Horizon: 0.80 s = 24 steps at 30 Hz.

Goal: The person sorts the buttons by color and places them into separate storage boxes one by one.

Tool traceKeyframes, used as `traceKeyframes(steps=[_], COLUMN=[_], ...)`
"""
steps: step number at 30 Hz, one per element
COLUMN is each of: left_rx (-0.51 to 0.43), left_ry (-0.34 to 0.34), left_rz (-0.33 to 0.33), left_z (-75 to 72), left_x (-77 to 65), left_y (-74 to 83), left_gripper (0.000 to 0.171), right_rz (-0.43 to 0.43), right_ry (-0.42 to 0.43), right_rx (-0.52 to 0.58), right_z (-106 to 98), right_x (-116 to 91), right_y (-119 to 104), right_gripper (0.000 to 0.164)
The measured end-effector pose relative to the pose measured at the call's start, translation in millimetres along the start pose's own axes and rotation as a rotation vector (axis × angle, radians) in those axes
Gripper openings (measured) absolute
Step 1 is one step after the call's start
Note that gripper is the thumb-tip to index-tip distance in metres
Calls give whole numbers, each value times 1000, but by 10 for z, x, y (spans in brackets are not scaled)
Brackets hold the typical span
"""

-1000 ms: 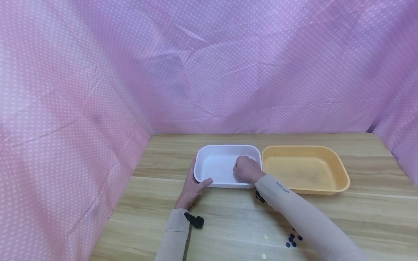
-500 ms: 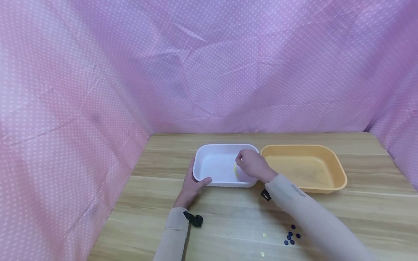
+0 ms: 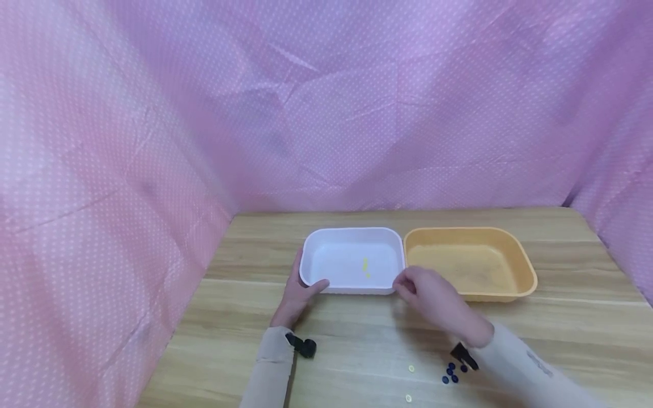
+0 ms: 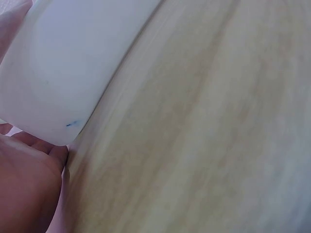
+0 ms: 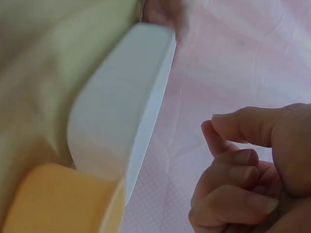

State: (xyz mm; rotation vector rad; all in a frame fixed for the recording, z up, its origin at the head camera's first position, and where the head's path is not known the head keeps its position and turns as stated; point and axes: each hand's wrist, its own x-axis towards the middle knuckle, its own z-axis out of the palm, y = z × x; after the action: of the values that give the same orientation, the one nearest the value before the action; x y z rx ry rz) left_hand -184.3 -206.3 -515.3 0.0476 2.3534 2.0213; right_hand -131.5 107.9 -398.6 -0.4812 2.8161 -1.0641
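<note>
My left hand (image 3: 297, 296) holds the near left corner of a white plastic basin (image 3: 329, 266), its thumb over the rim. In the left wrist view, fingers (image 4: 58, 153) curl against the basin's lower corner. Inside the basin, right of centre, lie several small yellow buttons (image 3: 365, 265). My right hand (image 3: 433, 297) is over the basin's near right corner, outside it. In the right wrist view, that hand's thumb (image 5: 245, 125) meets the index fingertip, the other fingers are curled, and nothing shows between them.
A yellow-orange basin (image 3: 459, 266) stands against the white one's right side. On the wooden table (image 3: 352, 351) nearer me lie two pale yellow buttons (image 3: 411, 369) and several dark blue buttons (image 3: 450, 372), partly beside my right wrist strap (image 3: 464, 356). A pink dotted cloth (image 3: 326, 113) hangs behind.
My right hand has lifted out of the white basin and moved right and toward me. The yellow buttons on its floor are now uncovered. The left hand has kept its hold.
</note>
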Motion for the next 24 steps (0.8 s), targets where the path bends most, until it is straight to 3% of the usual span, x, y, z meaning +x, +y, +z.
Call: traceKeyframes(steps=[6,12,18,24], left_rx=[-3,-5,-1,-5], left_ry=[4,-4,-24,-4], left_rz=[7,-16,-63,-37], left_z=[18,29,11,18], left_x=[-17,-13,1,-16], left_y=[6,32,54,46], left_gripper=[113,112,113,112], right_rz=[-45,-140,-162,-180], right_ry=[-9,-68,-136,-158], right_rx=[-94,-125,-169,-196], right_z=[101,353,537,553], right_x=[-379,-598,-706,-744], right_y=[-12,147,313,443], right_gripper=[4,6,13,15])
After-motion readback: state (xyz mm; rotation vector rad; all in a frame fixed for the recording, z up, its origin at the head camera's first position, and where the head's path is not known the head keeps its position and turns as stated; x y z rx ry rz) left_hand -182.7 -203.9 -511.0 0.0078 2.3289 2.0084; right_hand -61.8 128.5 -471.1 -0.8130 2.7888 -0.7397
